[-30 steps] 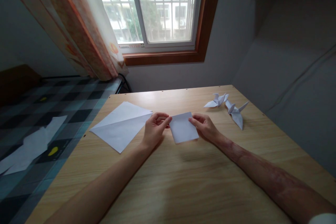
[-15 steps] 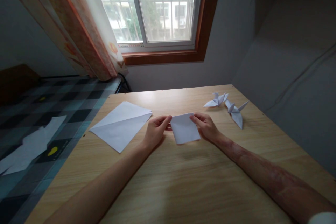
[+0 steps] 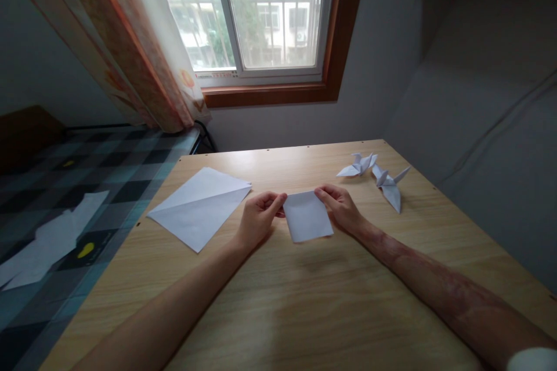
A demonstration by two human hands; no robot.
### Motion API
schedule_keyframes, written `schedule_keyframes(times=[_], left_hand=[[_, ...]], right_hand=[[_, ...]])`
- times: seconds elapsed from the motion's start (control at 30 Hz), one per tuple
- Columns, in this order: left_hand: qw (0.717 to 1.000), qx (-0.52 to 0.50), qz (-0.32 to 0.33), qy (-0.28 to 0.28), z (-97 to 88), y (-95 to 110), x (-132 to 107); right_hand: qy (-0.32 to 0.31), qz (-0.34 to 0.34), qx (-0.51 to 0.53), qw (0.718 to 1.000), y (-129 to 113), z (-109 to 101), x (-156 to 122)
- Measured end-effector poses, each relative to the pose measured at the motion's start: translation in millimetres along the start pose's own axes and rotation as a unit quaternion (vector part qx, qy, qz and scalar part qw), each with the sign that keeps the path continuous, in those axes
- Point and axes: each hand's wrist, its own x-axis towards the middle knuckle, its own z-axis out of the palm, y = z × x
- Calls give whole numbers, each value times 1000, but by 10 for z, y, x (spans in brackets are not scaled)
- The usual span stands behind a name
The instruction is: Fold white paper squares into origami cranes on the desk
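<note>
A small white square of folded paper [image 3: 308, 218] is held up above the wooden table [image 3: 261, 313]. My left hand [image 3: 261, 214] pinches its upper left corner between thumb and fingers. At the upper right corner, my right hand [image 3: 340, 206] grips it the same way. The paper's lower edge hangs free, and its shadow falls on the wood. To the left of my left hand lies a larger white sheet [image 3: 200, 208] with a diagonal crease. Two white paper cranes, one farther back [image 3: 357, 166] and one nearer [image 3: 390, 183], sit beyond my right hand.
Left of the table is a bed with a checked cover [image 3: 143, 148], with white paper pieces [image 3: 56, 243] on it. A curtain [image 3: 143, 58] hangs beside the barred window [image 3: 278, 11] behind the table. A wall with a cable [image 3: 478, 145] borders the right side.
The lower edge of the folded paper has dipped slightly toward me. Both hands keep their pinch at its upper corners; the sheet and cranes lie as before.
</note>
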Motion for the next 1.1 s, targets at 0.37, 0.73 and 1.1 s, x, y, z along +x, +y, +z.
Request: schedule_keyframes(times=[0.37,0.73,1.1], left_hand=[[996,55,17,-62,12,81,-33],[998,61,22,-4,2,21,15],[998,57,7,32,-11,16,24]], right_hand=[[8,-32,-55,998,-78,-19,-10],[-29,-60,-118,991,-146,30,-14],[-23,-67,-134,988,-136,21,-31]])
